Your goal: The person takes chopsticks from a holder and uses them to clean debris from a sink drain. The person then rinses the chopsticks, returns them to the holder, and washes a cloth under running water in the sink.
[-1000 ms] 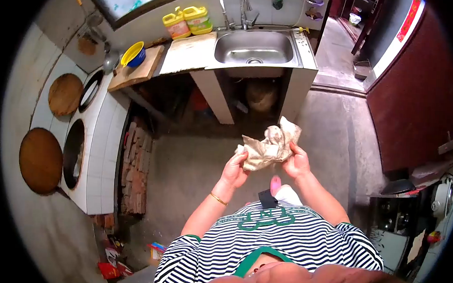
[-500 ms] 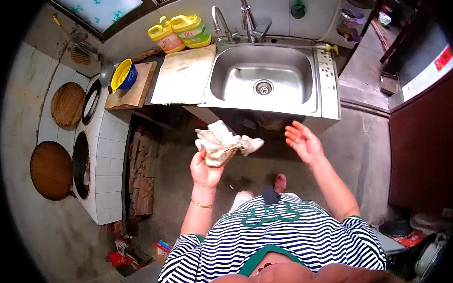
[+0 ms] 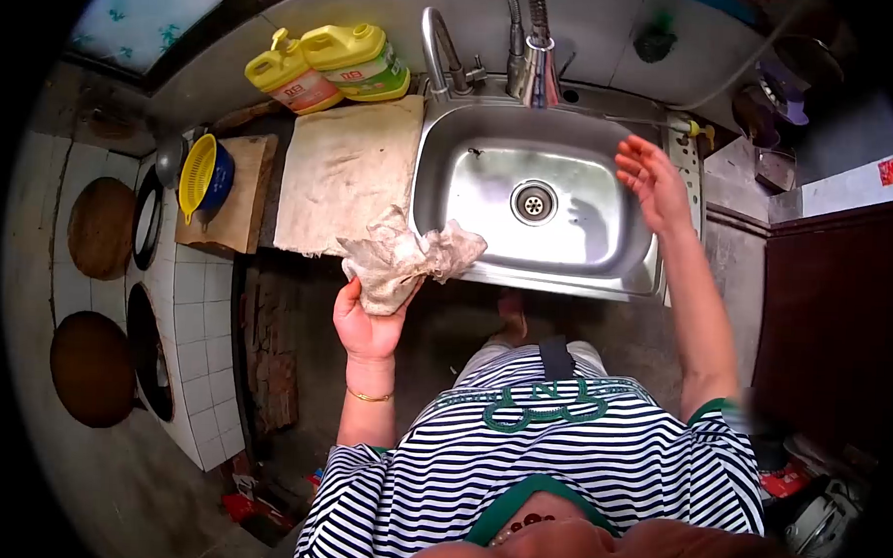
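A crumpled, stained whitish cloth [image 3: 393, 262] is held in my left hand [image 3: 369, 325], in front of the sink's near left corner. My right hand [image 3: 656, 188] is raised over the right side of the steel sink [image 3: 566, 229], its fingers apart and nothing in them. Behind the basin stand a curved faucet [image 3: 437, 47] and a second faucet with a spring hose and a metal spray head [image 3: 539, 76]. A light cloth or mat [image 3: 347, 172] lies flat on the counter left of the sink.
Two yellow jugs [image 3: 294, 77] [image 3: 361, 64] stand behind the mat. A yellow basket [image 3: 199, 177] in a blue bowl sits on a wooden board [image 3: 251, 198]. At the left are a tiled stove [image 3: 201, 315] and round wooden lids [image 3: 94, 370]. A dark red panel [image 3: 823, 332] rises at the right.
The view has moved closer to the sink. My right hand has gone forward and right, over the basin. My left hand has brought the cloth up to the sink's front edge.
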Motion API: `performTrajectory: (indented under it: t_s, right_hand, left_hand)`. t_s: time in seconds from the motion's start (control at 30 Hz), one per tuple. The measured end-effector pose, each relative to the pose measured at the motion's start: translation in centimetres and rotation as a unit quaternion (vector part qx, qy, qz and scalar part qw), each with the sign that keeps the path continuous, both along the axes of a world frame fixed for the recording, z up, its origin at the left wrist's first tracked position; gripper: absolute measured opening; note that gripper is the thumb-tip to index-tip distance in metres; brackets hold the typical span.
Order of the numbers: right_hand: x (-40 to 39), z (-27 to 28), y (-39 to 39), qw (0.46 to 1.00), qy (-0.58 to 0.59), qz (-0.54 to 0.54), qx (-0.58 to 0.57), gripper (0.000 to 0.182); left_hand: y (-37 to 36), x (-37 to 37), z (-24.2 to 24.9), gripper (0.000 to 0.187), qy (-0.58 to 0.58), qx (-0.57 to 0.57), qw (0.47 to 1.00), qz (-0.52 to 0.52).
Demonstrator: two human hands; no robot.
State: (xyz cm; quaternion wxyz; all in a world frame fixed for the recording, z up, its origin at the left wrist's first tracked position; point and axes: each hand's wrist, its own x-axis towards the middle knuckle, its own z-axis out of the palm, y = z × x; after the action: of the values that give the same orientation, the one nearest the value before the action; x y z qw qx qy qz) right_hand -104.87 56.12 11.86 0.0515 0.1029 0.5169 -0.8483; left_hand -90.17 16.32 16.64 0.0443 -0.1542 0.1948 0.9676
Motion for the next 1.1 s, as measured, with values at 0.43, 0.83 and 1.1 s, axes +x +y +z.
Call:
performTrajectory:
  t_s: [0.43,0.83,1.1]
  right_hand:
    - [-16.2,-1.1,-2.6,0.816,0.273,0.038,0.508,0.038]
    - [-18.1,-4.6,-5.7,0.674,0.372,-0.067,0.635,0.033]
    - [-12.0,-3.7,-4.7,0.729,0.357,-0.013,0.583,0.041]
  left_hand:
    - [0.0,-4.0,-1.0,0.054,-0.027,0.031,0.998,0.055]
    - [2.5,-4.4,-1.5,0.052,-0.043,-0.007,0.997,0.062]
    - [4.6,-6.7,-0.9,0.051,-0.058,-0.008,0.998,0.035]
